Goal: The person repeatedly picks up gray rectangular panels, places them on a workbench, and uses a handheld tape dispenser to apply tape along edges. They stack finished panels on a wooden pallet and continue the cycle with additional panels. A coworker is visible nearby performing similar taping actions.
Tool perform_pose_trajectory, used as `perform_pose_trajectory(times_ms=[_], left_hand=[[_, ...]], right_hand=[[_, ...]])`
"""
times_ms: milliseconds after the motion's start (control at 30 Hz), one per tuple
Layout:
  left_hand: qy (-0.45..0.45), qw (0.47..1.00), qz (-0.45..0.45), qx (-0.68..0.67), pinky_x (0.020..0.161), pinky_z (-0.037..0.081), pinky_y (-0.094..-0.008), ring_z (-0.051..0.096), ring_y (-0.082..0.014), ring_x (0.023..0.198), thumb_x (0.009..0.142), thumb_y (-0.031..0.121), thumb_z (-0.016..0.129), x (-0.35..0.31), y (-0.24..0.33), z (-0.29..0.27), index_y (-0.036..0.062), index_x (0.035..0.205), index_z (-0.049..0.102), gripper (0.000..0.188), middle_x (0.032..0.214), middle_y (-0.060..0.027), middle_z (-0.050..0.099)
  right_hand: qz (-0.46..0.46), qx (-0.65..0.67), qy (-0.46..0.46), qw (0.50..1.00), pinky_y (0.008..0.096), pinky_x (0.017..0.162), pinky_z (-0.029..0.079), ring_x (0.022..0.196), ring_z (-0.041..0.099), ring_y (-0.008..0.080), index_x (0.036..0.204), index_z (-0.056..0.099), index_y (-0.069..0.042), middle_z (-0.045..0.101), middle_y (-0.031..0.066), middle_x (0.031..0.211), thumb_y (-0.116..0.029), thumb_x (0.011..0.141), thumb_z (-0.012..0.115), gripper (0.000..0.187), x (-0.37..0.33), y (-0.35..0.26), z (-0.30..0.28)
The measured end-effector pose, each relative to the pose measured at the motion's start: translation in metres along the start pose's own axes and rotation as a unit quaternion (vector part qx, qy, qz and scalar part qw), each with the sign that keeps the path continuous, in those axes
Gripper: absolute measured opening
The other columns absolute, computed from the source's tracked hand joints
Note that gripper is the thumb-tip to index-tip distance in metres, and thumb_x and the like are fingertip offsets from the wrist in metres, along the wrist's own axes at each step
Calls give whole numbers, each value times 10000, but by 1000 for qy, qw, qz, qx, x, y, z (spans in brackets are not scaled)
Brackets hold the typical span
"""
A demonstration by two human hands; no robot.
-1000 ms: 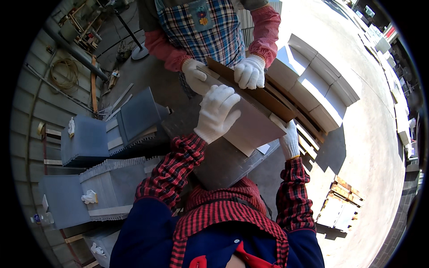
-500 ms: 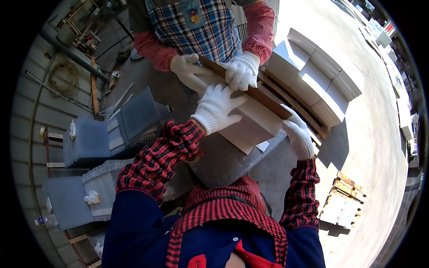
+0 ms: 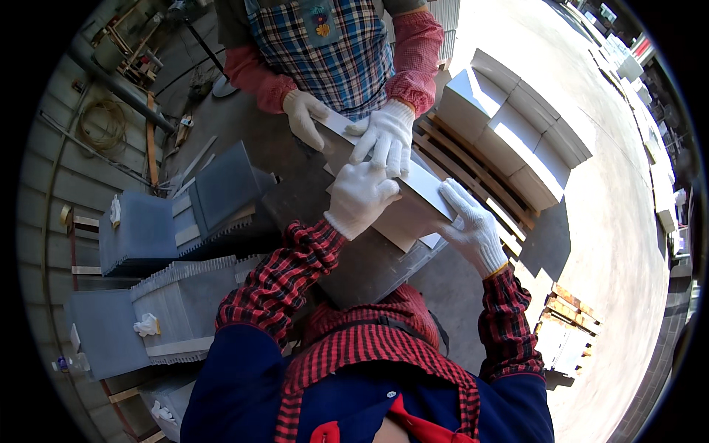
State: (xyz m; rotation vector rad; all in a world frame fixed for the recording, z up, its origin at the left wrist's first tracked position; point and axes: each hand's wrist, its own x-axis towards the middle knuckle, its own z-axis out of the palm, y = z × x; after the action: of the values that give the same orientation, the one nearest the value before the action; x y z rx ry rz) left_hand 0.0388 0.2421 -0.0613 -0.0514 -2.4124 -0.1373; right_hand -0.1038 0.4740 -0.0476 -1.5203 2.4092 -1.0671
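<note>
A long pale grey block (image 3: 413, 193) is held level between me and a person facing me. My left hand (image 3: 360, 196), in a white glove, is clenched on its top near the middle. My right hand (image 3: 471, 229), also gloved, grips the block's right end from the side. The other person's two white-gloved hands (image 3: 384, 135) hold the far end; that person wears a plaid apron and pink sleeves. Below the block lies a dark grey slab (image 3: 369, 258).
Grey cut blocks (image 3: 177, 214) with ridged edges are stacked at the left, with a white glove (image 3: 146, 325) lying on one. A wooden pallet (image 3: 473, 184) with pale blocks (image 3: 517, 125) stands at the right. A small pallet (image 3: 565, 336) lies at the lower right.
The block and all the hands on it have shifted slightly away from me and down in the picture. My left hand has closed more tightly on its top.
</note>
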Motion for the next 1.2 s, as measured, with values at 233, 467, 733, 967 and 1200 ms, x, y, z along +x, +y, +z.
perform_pose_trajectory(times_ms=[233,467,733,967,1200], left_hand=[[62,988,81,-113,674,529,-394,637,-253,797,769,51,726,11,15,-2,160,979,658,246,901,-20,609],[-252,962,13,-99,1045,429,-465,560,-313,1185,740,226,815,72,47,22,103,1413,489,757,1244,-131,589],[-251,965,8,-70,983,454,-419,665,-264,979,762,251,777,70,50,40,96,1242,563,548,942,-84,682],[-129,989,-50,-59,1033,439,-414,616,-251,1000,854,161,646,49,57,69,117,1132,616,282,1005,-75,636],[-148,986,-67,46,1267,91,-520,254,-280,1518,980,299,575,-10,85,76,302,1522,367,580,1639,-38,269]], right_hand=[[-36,-64,62,995,412,938,540,1179,618,366,1247,670,-131,607,170,1338,-165,777,777,483,-2,-22,9],[-63,-85,83,991,413,873,540,1093,636,360,1162,700,-83,641,167,1247,-120,775,753,392,6,-28,15],[-39,-74,80,993,400,943,538,1165,641,370,1203,703,-58,627,199,1320,-89,829,746,377,2,-23,21],[73,106,92,987,402,1012,488,1249,599,362,1116,730,7,592,231,1374,29,785,733,332,-13,1,42],[378,442,235,779,381,1084,436,1269,540,276,1466,433,32,521,135,1420,-170,1044,522,476,-89,-24,99]])
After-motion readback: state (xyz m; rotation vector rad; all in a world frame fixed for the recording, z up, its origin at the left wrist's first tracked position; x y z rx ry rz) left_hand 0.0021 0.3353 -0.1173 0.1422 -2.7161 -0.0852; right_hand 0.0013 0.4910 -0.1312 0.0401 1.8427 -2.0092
